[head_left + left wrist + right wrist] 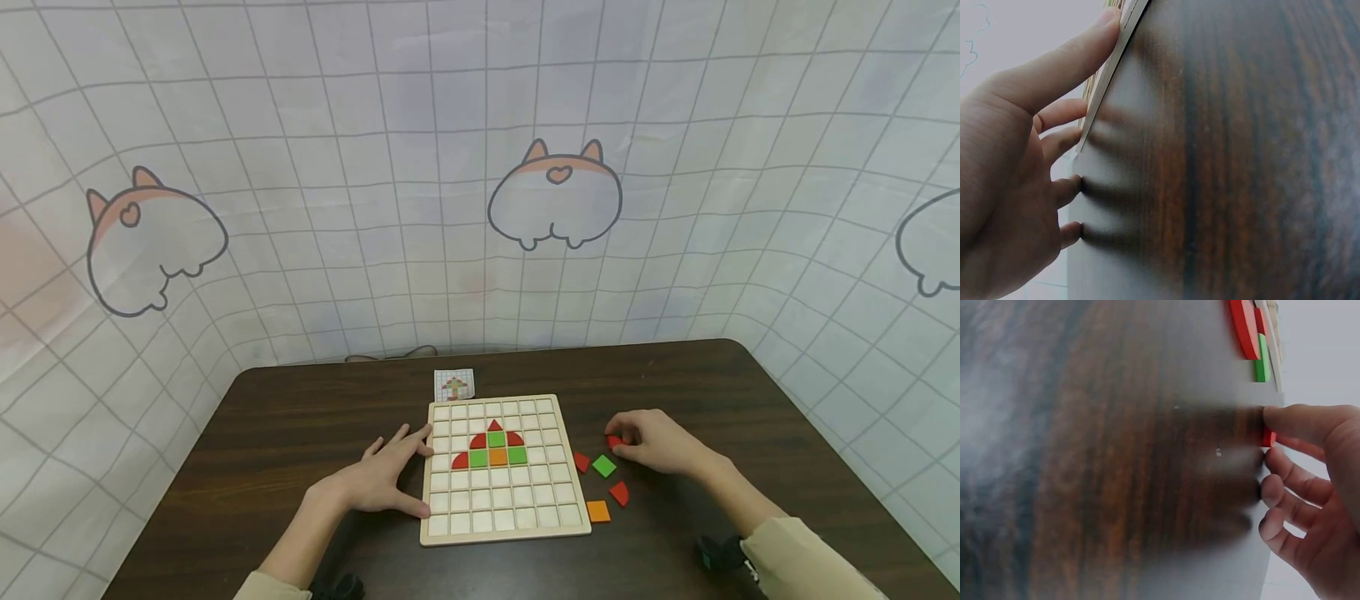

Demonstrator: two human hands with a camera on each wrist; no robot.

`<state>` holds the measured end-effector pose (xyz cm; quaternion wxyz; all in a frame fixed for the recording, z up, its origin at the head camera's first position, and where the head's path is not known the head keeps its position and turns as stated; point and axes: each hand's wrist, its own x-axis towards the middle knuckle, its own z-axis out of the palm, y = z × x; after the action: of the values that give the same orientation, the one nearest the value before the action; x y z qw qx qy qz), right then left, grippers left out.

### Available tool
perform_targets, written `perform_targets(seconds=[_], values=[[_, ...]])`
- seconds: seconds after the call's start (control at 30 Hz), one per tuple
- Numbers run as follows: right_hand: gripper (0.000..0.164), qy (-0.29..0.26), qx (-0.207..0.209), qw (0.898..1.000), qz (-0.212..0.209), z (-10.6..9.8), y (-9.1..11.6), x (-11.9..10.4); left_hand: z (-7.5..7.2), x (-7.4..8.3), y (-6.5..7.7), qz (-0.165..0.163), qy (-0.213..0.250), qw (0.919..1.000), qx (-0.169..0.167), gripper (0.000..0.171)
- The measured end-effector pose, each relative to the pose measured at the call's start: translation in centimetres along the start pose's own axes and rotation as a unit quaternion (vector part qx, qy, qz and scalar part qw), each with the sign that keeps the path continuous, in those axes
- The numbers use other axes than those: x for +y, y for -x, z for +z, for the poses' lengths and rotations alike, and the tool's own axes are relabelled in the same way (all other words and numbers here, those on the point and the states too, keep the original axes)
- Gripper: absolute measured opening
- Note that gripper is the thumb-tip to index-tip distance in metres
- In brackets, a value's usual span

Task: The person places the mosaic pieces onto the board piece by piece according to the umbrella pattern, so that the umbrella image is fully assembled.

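Observation:
A wooden grid board (504,523) lies flat on the table. Flat pieces on it form a pattern: a red triangle (495,426) on top, green squares (517,455), red quarter-rounds (461,461) and an orange square (498,457). My left hand (378,477) is spread along the board's left edge, thumb near the lower corner and fingertips higher up. In the left wrist view the thumb rests against the board's side (1110,78). Right of the board, my right hand (660,443) pinches a small red piece (1268,437) between thumb and index finger, low at the tabletop; the fingers partly hide its shape.
Between board and right hand lie a loose red piece (582,462), a green square (603,466), a red quarter-round (619,493) and an orange square (598,511). A printed pattern card (454,385) lies behind the board. Beyond the dark table (300,417) hangs a gridded curtain (405,208).

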<state>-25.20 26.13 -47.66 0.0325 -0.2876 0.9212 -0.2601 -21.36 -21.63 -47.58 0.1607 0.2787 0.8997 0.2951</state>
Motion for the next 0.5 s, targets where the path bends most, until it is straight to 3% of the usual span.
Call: perform_targets(seconds=[0.5], values=[[0.015,0.002,0.028,0.999,0.036,0.30,-0.02,-0.36,-0.07,0.07,0.01,-0.001,0.003,1.0000,-0.002,0.076]])
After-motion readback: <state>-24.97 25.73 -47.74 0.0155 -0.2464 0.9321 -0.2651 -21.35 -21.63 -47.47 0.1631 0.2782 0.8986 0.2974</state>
